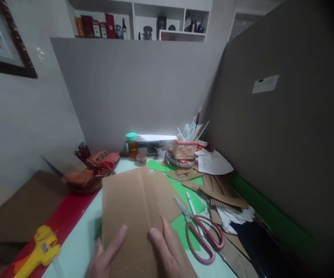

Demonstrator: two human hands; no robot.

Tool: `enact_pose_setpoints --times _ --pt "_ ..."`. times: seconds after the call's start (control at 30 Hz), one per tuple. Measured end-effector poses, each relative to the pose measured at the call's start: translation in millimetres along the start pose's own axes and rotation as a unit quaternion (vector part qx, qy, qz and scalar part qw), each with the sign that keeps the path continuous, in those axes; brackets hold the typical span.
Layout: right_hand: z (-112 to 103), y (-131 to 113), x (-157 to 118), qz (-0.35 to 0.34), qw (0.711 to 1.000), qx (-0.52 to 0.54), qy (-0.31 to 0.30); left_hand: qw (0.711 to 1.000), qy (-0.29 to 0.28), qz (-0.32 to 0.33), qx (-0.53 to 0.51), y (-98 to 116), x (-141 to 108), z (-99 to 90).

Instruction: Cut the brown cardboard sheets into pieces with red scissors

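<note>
A brown cardboard piece (126, 200), with a fold line running down near its right side, is held up between my two hands. My left hand (106, 253) grips its lower left edge, thumb on the front face. On the right side, my right hand (169, 247) pinches the board, its thumb over the folded strip. The fingers behind the board are hidden. Just right of that hand, red-handled scissors (198, 227) lie with their blades apart, next to a white pen (190, 202). Another cardboard sheet (168, 191) lies behind the held piece.
At lower left is a yellow glue gun (41, 249). A brown leather bag (82, 179) sits beyond it. At the back stand a teal-lidded bottle (132, 146) and a box of brushes (185, 148). Cardboard scraps (213, 184) cover the right side, beside a grey partition (271, 135).
</note>
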State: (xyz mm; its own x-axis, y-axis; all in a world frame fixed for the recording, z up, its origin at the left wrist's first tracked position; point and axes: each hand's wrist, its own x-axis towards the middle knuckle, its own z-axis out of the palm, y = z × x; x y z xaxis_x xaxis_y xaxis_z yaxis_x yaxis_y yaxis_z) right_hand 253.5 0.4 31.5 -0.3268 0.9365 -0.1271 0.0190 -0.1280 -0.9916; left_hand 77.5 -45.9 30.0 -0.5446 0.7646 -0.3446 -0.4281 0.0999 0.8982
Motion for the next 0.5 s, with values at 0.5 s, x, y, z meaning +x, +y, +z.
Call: enact_pose_setpoints --times 0.5 --pt "2 -35 0 0.028 0.987 0.158 -0.015 0.982 -0.158 0.087 -0.056 32 -9 13.2"
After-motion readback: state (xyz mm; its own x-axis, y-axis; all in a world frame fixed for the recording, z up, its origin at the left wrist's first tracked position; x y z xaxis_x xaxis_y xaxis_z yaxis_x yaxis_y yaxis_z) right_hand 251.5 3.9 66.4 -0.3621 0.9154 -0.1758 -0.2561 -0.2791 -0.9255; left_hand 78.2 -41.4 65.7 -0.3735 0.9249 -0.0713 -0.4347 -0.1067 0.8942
